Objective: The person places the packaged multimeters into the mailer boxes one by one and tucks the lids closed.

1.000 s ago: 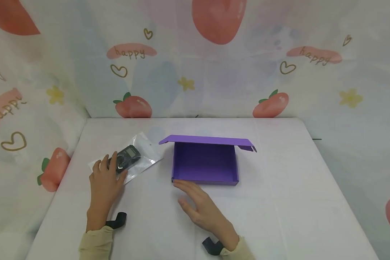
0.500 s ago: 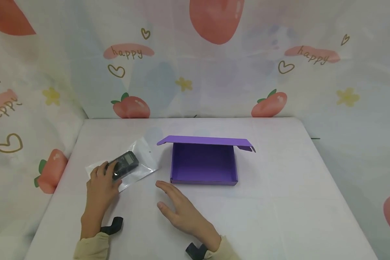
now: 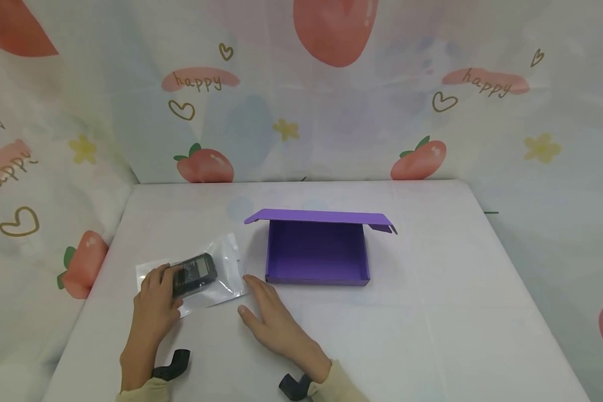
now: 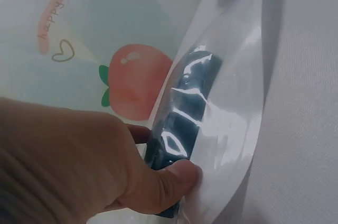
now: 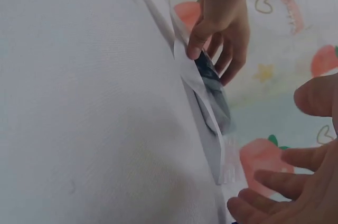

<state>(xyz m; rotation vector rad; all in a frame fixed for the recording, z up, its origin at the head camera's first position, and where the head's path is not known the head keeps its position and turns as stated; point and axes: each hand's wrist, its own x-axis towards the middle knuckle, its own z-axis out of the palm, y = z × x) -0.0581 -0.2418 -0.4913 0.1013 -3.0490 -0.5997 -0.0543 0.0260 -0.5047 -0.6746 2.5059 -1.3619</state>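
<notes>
A black digital multimeter (image 3: 196, 274), with a small grey screen and a dial, lies inside a clear plastic bag (image 3: 229, 259) at the left of the table. My left hand (image 3: 153, 304) grips its lower end through the plastic, the thumb on the near side and fingers on the far side. In the left wrist view, the bag's near edge stands off the tabletop. My right hand (image 3: 276, 321) is held with fingers extended, its fingertips beside the bag's right corner. Whether they touch it is hard to tell. In the right wrist view, nothing is in that hand.
A purple cardboard box (image 3: 317, 281) stands in the middle of the white table (image 3: 432, 312), its lid raised at the back. Nothing shows inside it. A printed cloth backdrop (image 3: 341, 111) with fruit and hearts rises behind and at the sides.
My left hand has drawn the bagged multimeter nearer, and it has turned a little clockwise. My right hand has moved left, from the box's front corner to beside the bag.
</notes>
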